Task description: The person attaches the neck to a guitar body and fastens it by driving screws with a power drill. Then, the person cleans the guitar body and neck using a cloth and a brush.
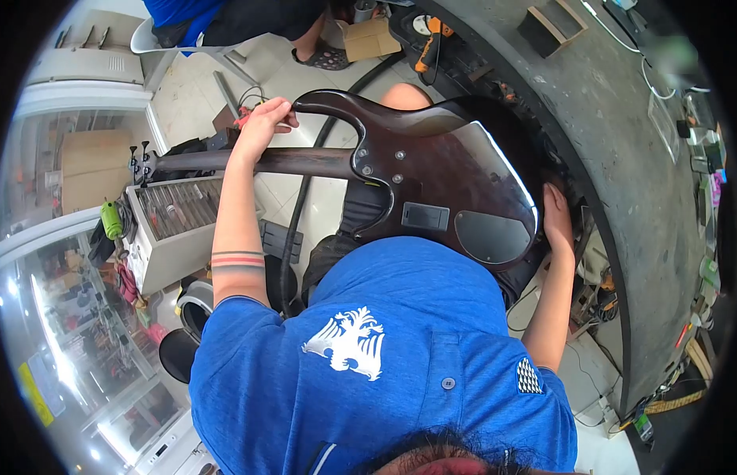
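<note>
A dark brown, glossy bass guitar (463, 170) lies back side up across my lap, its neck (305, 162) pointing left. The metal neck bolts, a small black battery cover (425, 216) and a larger dark cavity plate (493, 236) show on its back. My left hand (267, 123) has its fingers closed at the tip of the long horn, with the forearm passing over the neck. At the right end of the body, my right hand (557, 215) holds the edge, fingers stretched along it and partly hidden. The guitar's front faces down, out of sight.
A curved dark workbench (645, 237) borders the right side. To the left stands a box of files or thin tools (178, 207). A black hose (301, 214) runs across the floor. An orange power tool (433, 46) lies ahead. Another person (250, 20) sits at the top left.
</note>
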Action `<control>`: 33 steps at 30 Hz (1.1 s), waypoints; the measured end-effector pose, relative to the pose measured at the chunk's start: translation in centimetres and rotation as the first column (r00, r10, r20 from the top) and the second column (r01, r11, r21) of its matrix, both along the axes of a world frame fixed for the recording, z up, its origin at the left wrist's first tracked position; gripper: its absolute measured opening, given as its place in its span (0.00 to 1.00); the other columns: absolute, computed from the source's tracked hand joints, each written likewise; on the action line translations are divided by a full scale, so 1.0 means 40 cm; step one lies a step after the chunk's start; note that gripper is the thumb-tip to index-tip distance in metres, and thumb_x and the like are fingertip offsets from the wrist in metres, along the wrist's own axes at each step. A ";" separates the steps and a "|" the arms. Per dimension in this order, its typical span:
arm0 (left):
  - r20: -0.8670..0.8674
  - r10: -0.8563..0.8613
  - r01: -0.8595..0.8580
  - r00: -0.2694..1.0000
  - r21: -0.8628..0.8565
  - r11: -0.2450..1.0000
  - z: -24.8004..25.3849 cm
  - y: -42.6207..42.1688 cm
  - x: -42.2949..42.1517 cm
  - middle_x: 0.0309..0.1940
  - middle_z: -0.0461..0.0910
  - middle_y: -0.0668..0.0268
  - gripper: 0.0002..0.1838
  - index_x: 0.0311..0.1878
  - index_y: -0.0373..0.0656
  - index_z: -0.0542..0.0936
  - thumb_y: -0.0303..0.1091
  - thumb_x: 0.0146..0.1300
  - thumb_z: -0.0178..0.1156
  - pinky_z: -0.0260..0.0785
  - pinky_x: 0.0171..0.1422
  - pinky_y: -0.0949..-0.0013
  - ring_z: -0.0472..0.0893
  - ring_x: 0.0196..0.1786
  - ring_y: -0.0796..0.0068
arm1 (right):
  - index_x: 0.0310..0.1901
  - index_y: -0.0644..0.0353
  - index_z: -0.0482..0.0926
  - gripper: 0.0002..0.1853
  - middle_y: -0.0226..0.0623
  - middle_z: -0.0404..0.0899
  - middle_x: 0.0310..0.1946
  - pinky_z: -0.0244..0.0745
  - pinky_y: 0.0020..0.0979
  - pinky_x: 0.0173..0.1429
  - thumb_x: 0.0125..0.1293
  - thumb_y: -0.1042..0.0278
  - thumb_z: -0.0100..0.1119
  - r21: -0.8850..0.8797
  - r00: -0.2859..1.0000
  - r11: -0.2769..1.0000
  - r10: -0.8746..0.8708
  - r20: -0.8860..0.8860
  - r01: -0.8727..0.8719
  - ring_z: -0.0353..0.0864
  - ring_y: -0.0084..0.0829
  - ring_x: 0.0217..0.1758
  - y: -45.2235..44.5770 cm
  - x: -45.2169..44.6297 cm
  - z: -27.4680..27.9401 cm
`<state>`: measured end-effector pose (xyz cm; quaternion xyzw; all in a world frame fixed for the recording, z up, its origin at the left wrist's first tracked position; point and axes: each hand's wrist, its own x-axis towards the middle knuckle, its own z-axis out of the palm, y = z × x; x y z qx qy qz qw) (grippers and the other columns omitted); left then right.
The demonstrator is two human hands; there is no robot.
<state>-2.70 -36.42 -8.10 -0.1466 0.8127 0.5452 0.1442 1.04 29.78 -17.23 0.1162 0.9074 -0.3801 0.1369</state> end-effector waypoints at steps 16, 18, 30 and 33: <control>0.034 0.276 -0.278 0.961 0.098 0.956 -0.029 0.046 -0.018 0.27 0.76 0.72 0.16 0.36 0.43 0.78 0.41 0.82 0.59 0.75 0.40 0.68 0.78 0.28 0.77 | 0.74 0.66 0.81 0.28 0.51 0.72 0.80 0.58 0.39 0.91 0.86 0.54 0.49 -0.134 0.998 0.991 -0.022 -0.067 0.013 0.68 0.47 0.87 0.014 -0.024 -0.059; -0.036 0.289 -0.288 0.957 0.047 0.957 -0.022 0.056 -0.010 0.28 0.78 0.71 0.17 0.37 0.40 0.81 0.42 0.81 0.62 0.76 0.40 0.69 0.80 0.30 0.77 | 0.75 0.65 0.79 0.28 0.51 0.70 0.81 0.56 0.40 0.91 0.85 0.56 0.49 -0.089 0.998 0.996 0.010 -0.066 -0.015 0.65 0.47 0.88 0.017 -0.027 -0.068; -0.739 -0.151 -0.638 0.656 -0.650 0.412 0.030 -0.076 0.178 0.39 0.88 0.61 0.06 0.39 0.41 0.87 0.32 0.72 0.72 0.73 0.62 0.54 0.84 0.54 0.52 | 0.66 0.67 0.86 0.24 0.55 0.83 0.69 0.67 0.44 0.85 0.79 0.64 0.51 -0.075 0.991 0.997 -0.046 -0.122 0.037 0.77 0.52 0.79 -0.014 -0.066 -0.086; -0.787 -0.049 -0.756 0.614 -0.606 0.248 0.014 -0.107 0.244 0.53 0.86 0.60 0.08 0.49 0.45 0.87 0.31 0.69 0.73 0.65 0.76 0.49 0.79 0.64 0.52 | 0.65 0.68 0.86 0.23 0.57 0.85 0.67 0.69 0.44 0.83 0.78 0.65 0.51 -0.147 0.988 0.985 -0.112 -0.109 0.096 0.79 0.54 0.77 -0.032 -0.063 -0.070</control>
